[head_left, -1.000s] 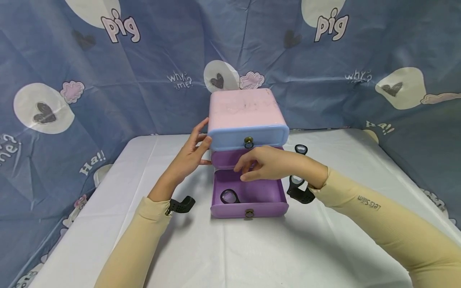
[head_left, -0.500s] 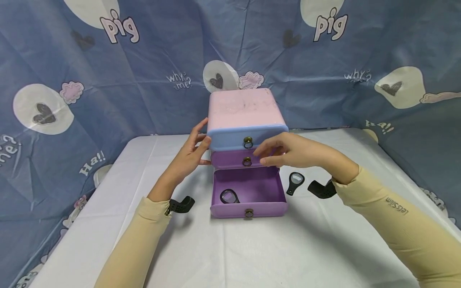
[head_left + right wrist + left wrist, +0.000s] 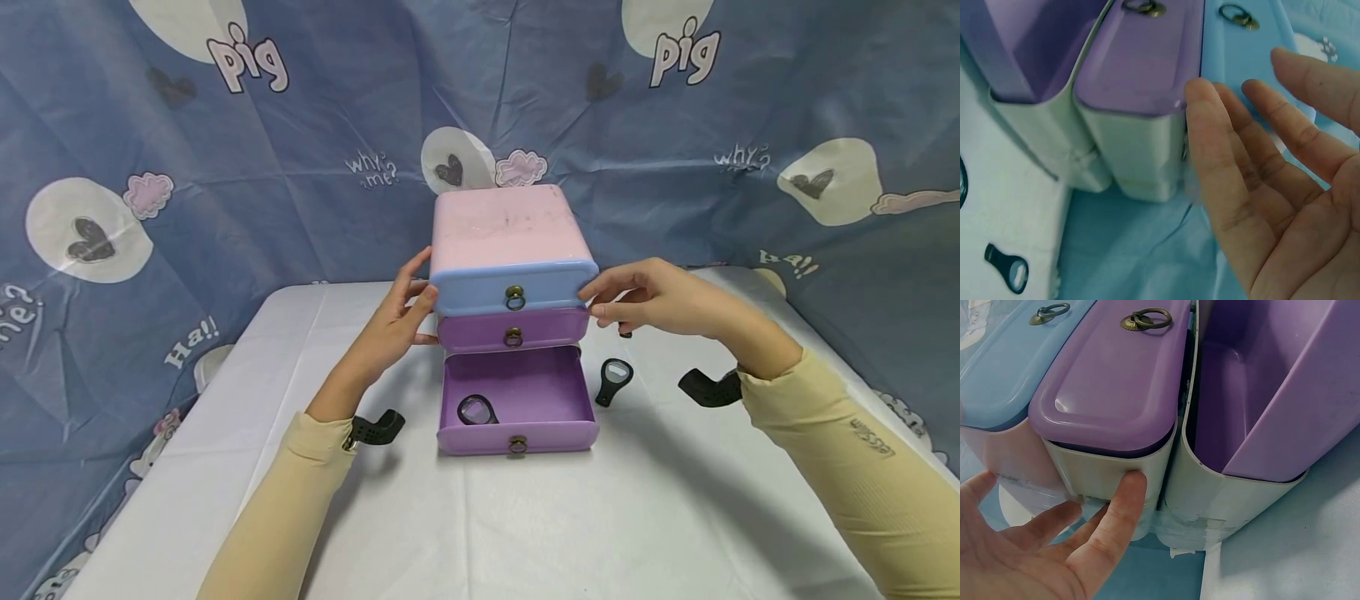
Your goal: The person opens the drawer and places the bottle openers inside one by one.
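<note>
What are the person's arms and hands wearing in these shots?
Both arms wear snug beige sleeves that end at the wrist. The right sleeve has small dark lettering printed along the forearm; the left sleeve shows none. A black perforated mount sits at each wrist: left mount, right mount. The left hand and right hand are bare, without gloves or rings.

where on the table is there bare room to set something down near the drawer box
The widest bare patch is the white tablecloth in front of the open bottom drawer, between the two sleeves. Left of the drawer box, beyond the left hand, is bare too. The right side is crowded: the right hand and a black bottle opener lie there.
</note>
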Available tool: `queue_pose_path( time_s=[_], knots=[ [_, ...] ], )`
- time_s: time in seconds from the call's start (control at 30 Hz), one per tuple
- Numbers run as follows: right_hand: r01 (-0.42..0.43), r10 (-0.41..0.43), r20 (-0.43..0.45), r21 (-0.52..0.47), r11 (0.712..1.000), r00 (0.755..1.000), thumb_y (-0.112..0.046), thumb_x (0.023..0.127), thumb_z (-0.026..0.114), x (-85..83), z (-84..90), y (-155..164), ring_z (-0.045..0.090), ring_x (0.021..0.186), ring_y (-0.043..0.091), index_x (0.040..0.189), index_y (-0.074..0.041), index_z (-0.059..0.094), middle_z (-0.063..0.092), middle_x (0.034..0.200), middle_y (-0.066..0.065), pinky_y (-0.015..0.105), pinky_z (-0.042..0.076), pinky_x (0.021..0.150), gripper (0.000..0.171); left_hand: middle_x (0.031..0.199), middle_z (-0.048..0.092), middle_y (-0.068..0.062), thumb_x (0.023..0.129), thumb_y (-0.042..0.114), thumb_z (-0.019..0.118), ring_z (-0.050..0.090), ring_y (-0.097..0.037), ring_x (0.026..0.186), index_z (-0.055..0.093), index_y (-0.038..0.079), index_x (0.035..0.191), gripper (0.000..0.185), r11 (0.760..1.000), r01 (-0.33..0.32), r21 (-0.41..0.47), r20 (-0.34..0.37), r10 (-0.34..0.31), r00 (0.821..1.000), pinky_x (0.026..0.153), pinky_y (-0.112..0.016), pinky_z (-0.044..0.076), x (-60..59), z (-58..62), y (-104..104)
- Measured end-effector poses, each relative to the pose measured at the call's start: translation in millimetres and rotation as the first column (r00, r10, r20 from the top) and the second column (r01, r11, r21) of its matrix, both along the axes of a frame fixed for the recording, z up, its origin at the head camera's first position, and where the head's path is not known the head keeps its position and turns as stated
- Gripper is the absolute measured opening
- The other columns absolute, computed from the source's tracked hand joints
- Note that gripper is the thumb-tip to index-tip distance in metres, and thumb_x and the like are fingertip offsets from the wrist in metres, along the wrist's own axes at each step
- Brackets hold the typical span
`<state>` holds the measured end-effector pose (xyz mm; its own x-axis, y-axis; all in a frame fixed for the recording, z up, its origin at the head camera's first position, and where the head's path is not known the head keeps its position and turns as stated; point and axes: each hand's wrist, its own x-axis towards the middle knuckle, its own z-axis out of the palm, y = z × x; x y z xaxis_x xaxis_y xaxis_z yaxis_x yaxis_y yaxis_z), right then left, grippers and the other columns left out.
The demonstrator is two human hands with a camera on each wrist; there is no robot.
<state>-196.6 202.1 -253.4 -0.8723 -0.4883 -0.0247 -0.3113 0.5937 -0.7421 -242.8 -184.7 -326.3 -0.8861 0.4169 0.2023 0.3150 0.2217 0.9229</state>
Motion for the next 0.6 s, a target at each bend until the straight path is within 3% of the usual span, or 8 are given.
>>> queue_pose_path(
  time_s=[0.3, 0.6],
  knots=[
    [0.107, -0.106, 0.076, -0.014, 0.994, 0.991, -0.025, 0.106, 0.072, -3.3, -17.8, 24.3, 0.075, 0.105, 0.014, 0.137, -0.006, 0.069, 0.077, 0.120, 0.008, 0.035, 0.066, 0.088, 0.037, 0.165, 0.037, -0.019, 0.114, 0.049, 0.047, 0.050, -0.047, 0.146, 0.016, 0.053, 0.168, 0.063, 1.000, -0.002, -0.003, -0.003, 0.002, 1.000, 0.095, -0.065, 0.061, -1.0, -0.2, -0.9],
    [0.162, -0.155, 0.146, -0.039, 0.986, 0.977, -0.024, 0.108, 0.068, -12.2, -48.6, 40.3, 0.076, 0.102, 0.013, 0.140, 0.001, 0.064, 0.073, 0.129, 0.015, 0.035, 0.066, 0.089, 0.041, 0.165, 0.037, -0.019, 0.114, 0.049, 0.047, 0.051, -0.046, 0.146, 0.016, 0.053, 0.168, 0.063, 1.000, 0.004, 0.004, 0.000, -0.004, 1.000, 0.095, -0.064, 0.062, -1.5, -1.1, -1.1]
  ],
)
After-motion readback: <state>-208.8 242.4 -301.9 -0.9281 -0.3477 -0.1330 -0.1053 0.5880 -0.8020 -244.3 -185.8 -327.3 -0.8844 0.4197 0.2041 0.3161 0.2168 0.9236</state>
